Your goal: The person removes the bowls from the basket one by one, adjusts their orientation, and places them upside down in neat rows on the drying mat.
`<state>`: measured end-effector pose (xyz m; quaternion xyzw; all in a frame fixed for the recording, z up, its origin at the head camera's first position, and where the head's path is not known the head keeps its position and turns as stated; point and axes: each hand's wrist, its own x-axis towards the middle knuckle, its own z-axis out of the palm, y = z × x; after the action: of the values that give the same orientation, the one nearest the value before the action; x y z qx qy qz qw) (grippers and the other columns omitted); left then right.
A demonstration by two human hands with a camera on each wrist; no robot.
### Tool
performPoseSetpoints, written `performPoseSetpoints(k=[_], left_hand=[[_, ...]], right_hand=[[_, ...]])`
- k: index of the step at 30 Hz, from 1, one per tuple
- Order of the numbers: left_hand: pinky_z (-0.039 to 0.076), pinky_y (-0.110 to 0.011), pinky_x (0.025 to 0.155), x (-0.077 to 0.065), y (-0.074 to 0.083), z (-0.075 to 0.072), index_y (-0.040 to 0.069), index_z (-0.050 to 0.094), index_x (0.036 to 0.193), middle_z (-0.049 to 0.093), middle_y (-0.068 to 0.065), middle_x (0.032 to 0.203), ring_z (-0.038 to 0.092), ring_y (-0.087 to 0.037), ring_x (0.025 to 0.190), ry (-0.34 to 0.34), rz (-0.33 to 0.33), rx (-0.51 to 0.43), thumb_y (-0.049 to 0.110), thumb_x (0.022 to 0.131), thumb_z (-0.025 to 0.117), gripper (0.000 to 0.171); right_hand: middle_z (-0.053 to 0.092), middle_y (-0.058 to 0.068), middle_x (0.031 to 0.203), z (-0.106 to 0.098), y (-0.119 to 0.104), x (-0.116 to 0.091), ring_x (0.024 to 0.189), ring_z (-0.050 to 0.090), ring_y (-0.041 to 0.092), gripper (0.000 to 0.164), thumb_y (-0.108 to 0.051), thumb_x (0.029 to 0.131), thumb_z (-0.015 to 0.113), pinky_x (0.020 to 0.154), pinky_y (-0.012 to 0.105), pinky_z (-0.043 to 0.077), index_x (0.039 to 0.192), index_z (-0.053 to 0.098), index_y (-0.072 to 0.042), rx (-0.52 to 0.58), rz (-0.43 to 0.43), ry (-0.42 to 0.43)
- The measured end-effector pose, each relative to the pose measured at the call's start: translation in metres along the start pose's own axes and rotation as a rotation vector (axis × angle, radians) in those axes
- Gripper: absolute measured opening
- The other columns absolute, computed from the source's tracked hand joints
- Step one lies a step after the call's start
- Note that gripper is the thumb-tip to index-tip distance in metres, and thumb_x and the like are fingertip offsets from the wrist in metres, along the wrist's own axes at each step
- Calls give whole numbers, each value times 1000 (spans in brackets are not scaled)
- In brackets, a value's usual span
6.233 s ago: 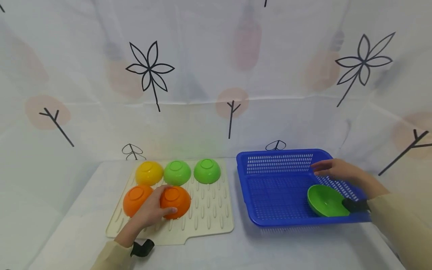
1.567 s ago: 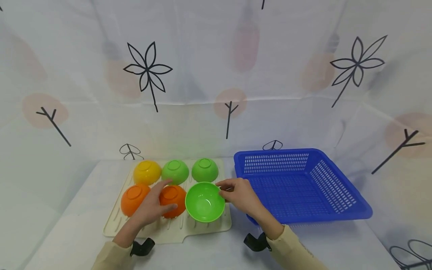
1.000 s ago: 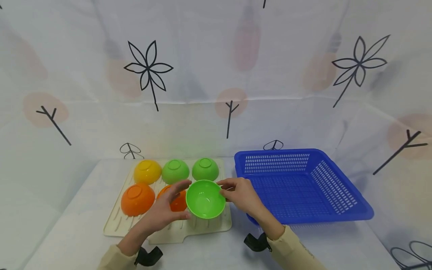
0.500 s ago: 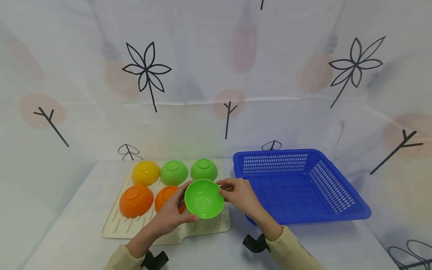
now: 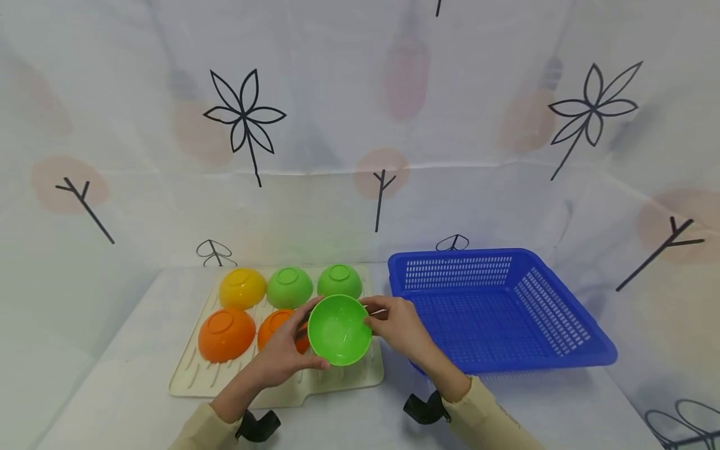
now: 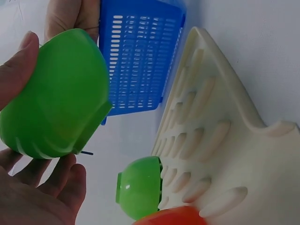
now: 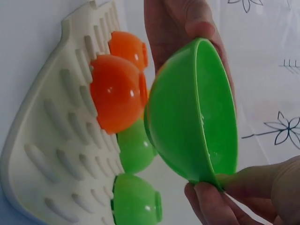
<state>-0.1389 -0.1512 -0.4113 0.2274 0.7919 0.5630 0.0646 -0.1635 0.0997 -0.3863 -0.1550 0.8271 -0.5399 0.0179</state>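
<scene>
Between both hands a green bowl is held up over the cream drying mat, its opening tilted toward the head camera. My right hand pinches the bowl's right rim between thumb and fingers, as the right wrist view also shows. On the other side my left hand cups the bowl, thumb at the rim and fingers around the outside. Behind the left hand, an orange bowl sits upside down on the mat, partly hidden. Another upturned orange bowl lies left of it.
Along the mat's back row stand an upturned yellow bowl and two upturned green bowls, one at left and one at right. A blue perforated basket stands on the right of the white-covered table. A patterned cloth hangs behind.
The right hand took the green bowl out of the basket and brought it left over the mat. My left hand left the front orange bowl and moved right to hold the green bowl.
</scene>
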Motion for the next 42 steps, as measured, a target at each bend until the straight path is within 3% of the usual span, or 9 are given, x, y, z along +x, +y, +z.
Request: performPoseSetpoints(k=[6,14,20,24,31,38,42], left_hand=[[36,-59,108,3,1,-1,14,28,156,35,-9,156,38,-39,139,37,48,25,20,70,92,108],[39,-51,109,6,-3,-1,12,36,151,43,-10,151,42,-34,136,120,-4,-36,17,66,94,103],[43,-43,107,7,-3,-3,8,43,141,53,-10,140,48,-30,131,134,-14,-82,18,71,92,86],[47,-35,104,7,-2,-3,5,47,136,57,-12,134,52,-31,126,143,10,-93,15,71,91,79],[50,-28,98,8,-1,-3,6,47,138,56,-12,134,52,-30,124,146,30,-102,14,71,91,81],[52,-29,95,6,2,-7,7,51,135,56,-12,132,53,-28,122,153,75,-92,6,68,92,79],[53,-37,95,5,3,-11,11,53,135,56,-10,129,54,-28,119,163,71,-57,8,66,93,79]], right_hand=[[71,17,106,0,-4,-9,94,72,32,29,9,88,67,67,29,60,116,71,1,69,-68,95],[72,15,105,3,-6,-17,98,71,30,29,9,86,69,70,28,60,114,72,1,142,-63,237],[72,14,107,3,-9,-22,101,70,28,28,9,87,70,72,29,60,113,72,0,209,-72,276],[72,14,109,3,-8,-23,103,69,27,27,8,87,70,74,29,60,113,72,-2,235,-68,278],[70,14,112,2,-5,-22,105,68,29,28,6,88,70,76,30,59,115,70,-2,287,-61,256],[70,5,116,0,-4,-20,106,68,24,35,1,88,72,82,32,59,122,70,-9,165,-21,182],[69,4,119,-2,-4,-20,108,67,24,39,0,89,72,85,36,58,126,68,-10,143,-12,138]])
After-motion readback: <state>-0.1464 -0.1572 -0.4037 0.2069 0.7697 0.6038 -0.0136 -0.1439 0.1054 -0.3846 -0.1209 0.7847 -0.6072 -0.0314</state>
